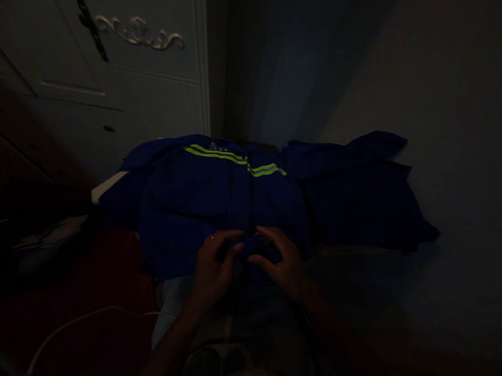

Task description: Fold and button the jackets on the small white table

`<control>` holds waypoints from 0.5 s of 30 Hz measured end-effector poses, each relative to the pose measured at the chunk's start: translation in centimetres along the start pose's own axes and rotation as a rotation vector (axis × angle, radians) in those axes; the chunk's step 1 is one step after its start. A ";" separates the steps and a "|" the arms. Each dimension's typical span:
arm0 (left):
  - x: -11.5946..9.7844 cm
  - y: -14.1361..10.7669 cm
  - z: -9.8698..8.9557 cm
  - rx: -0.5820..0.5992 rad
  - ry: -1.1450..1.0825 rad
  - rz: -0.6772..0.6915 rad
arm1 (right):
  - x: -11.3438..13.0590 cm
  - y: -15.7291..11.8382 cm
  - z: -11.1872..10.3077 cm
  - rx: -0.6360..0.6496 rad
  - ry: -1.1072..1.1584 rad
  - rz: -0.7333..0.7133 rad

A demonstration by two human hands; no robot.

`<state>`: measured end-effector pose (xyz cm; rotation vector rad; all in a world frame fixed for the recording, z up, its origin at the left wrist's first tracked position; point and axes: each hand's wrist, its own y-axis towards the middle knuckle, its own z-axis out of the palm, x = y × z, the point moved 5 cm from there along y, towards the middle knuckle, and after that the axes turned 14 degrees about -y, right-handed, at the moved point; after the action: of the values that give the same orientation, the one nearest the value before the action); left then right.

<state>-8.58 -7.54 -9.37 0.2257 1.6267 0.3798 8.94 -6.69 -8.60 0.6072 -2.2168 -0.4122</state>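
Note:
A dark blue work shirt lies spread out, front side up, with yellow-green reflective stripes across its chest and a small white print on one side. Its button placket runs down the middle toward me. At the lower end of the placket, my left hand has thumb and index finger closed on the cloth; a ring shows on one finger. Close beside it, my right hand holds the cloth between curved fingers and thumb. Dim light hides the exact spot gripped and any button there.
A white cabinet with carved trim and a dark handle stands at the back left. More dark blue cloth lies to the right, by a grey wall. A white cable crosses the red floor covering at lower left.

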 end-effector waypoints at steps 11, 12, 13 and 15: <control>-0.7 -3.0 -3.1 0.316 0.376 0.450 | -3.4 -5.1 3.1 0.462 0.033 0.449; -0.5 -3.5 -3.4 0.328 0.433 0.457 | -3.6 -5.8 4.0 0.506 0.040 0.473; -0.2 -4.1 -3.6 0.332 0.477 0.453 | -3.9 -6.5 5.2 0.543 0.051 0.487; 0.4 -5.5 -4.3 0.324 0.506 0.387 | -4.5 -7.7 7.8 0.582 0.105 0.478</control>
<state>-12.39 -12.98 -11.56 0.7445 2.1467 0.4925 7.84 -9.92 -20.00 0.3525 -2.2801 0.5135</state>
